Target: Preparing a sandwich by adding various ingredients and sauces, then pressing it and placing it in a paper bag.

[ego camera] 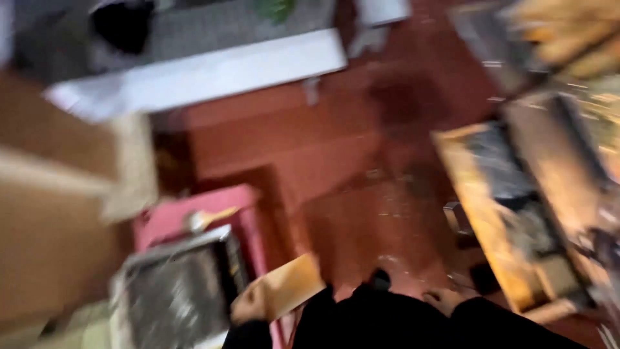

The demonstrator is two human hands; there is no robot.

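The view is heavily blurred by motion. My left hand (pixel 248 309) is low in the frame, shut on a flat tan wooden piece (pixel 290 284) that angles up to the right. Just left of it sits a grey metal tray (pixel 174 291) on a pink stand (pixel 194 213), with a small brush (pixel 206 220) lying on the pink top. My right hand (pixel 442 300) shows only partly above my dark sleeve, near the corner of a wooden workbench (pixel 497 232); whether it holds anything is unclear.
Red tiled floor (pixel 342 161) fills the middle. A white bench or ledge (pixel 200 74) runs across the top. Brown board or cardboard (pixel 45 213) stands at the left. The cluttered workbench with dark tools occupies the right side.
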